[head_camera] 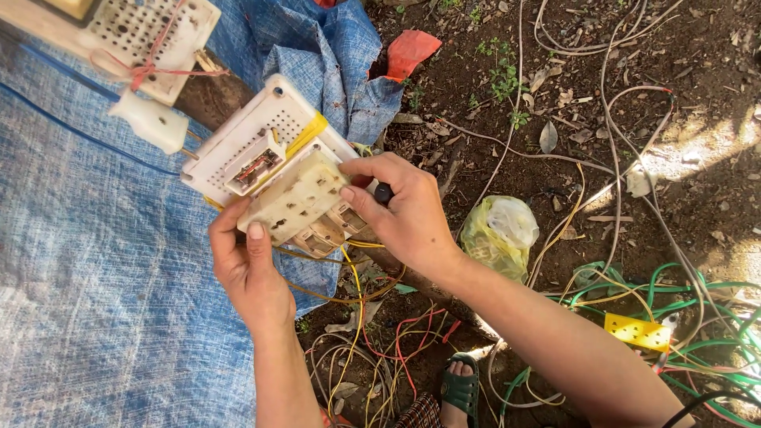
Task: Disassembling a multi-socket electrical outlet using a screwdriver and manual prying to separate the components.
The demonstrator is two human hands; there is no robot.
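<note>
Head view: left hand (250,273) grips the lower edge of a dirty white socket block (295,198) (over the blue tarp (95,261)). Right hand (400,210) pinches the block's right side, closed around a dark-handled tool (384,192). Yellow plastic bag (499,234) sits right of the block.

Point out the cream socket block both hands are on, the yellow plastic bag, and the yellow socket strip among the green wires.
cream socket block (295,198), head view, on its holed top face
yellow plastic bag (499,234), head view, on its crumpled middle
yellow socket strip (636,331), head view, on its top face
</note>
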